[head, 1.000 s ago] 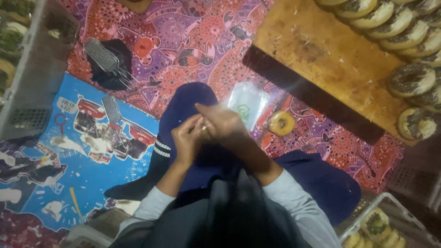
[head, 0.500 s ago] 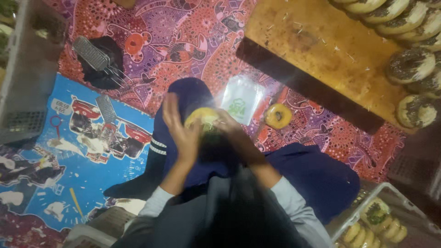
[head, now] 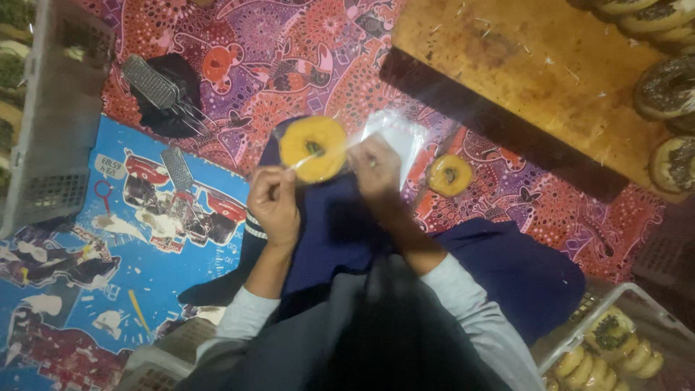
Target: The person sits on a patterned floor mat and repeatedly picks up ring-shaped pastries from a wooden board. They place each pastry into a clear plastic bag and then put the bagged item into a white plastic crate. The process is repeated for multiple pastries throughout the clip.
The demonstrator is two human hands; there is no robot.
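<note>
Holding a yellow donut [head: 313,148] in its clear bag up over the lap, the left hand [head: 274,203] and right hand [head: 376,166] each pinch an edge, so it hangs; another donut [head: 449,175] lies on the mat [head: 289,43]

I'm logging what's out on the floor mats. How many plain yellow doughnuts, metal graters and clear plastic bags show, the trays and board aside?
Plain yellow doughnuts: 2, one held up between both hands, one on the mat
Metal graters: 2
Clear plastic bags: 1
Total: 5
</note>
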